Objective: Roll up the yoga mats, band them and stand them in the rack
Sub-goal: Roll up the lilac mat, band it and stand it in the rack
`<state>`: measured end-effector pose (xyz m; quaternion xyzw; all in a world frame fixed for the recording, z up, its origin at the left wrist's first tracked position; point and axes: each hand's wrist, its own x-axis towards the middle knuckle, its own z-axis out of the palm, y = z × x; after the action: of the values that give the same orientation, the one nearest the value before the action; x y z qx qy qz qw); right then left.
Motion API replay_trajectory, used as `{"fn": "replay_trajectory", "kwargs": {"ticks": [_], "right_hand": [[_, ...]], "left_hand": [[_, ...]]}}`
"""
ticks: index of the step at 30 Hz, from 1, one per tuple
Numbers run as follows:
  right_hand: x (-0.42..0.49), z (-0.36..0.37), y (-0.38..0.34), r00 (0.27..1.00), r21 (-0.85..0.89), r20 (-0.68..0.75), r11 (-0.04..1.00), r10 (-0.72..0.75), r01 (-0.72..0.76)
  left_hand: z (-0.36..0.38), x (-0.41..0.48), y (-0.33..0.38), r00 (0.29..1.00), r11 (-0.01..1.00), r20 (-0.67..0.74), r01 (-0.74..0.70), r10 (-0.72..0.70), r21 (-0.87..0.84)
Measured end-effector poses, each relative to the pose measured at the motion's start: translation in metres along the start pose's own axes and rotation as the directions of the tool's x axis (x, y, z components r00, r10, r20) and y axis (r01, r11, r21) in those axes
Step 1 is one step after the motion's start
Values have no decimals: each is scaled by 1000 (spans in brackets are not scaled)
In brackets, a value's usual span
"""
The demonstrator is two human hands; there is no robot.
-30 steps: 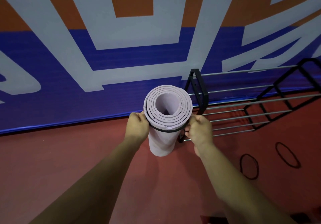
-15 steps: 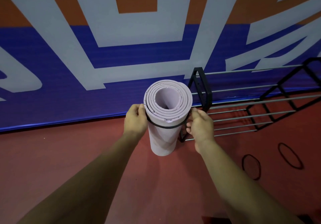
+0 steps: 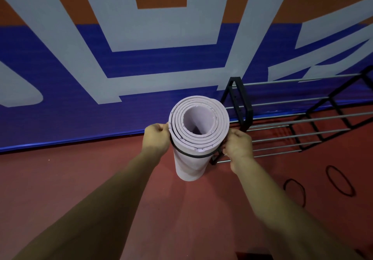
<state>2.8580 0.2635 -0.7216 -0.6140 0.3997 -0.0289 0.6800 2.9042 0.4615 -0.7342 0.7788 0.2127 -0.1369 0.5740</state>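
Here, a rolled lilac yoga mat (image 3: 189, 167) stands on end on the red floor (image 3: 80, 179), just left of the black rack (image 3: 244, 106). The left hand (image 3: 156, 136) and right hand (image 3: 238, 145) each close their grip on a black band (image 3: 193, 156), pinching it at opposite sides near the top, apparently so the roll cannot spring open. Two spare bands (image 3: 340, 180) lie on the floor to the right.

Between the left hand (image 3: 156, 138) and right hand (image 3: 238, 146), the mat (image 3: 189, 165) is matt lilac foam with ragged layer edges; its band (image 3: 193, 156) looks like dull black rubber. Right of them, the rack (image 3: 245, 106) has a matt black frame and shiny metal rods.
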Motion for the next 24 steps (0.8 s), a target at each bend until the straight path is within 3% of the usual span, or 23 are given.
{"fn": "replay_trajectory", "kwargs": {"ticks": [11, 24], "right_hand": [[-11, 0, 20, 1000, 68, 6, 998, -12, 12], [-27, -15, 49, 986, 10, 62, 987, -158, 157]], "left_hand": [[7, -24, -8, 994, 991, -74, -76, 85, 111], [8, -65, -41, 980, 979, -13, -197, 198, 51]]}}
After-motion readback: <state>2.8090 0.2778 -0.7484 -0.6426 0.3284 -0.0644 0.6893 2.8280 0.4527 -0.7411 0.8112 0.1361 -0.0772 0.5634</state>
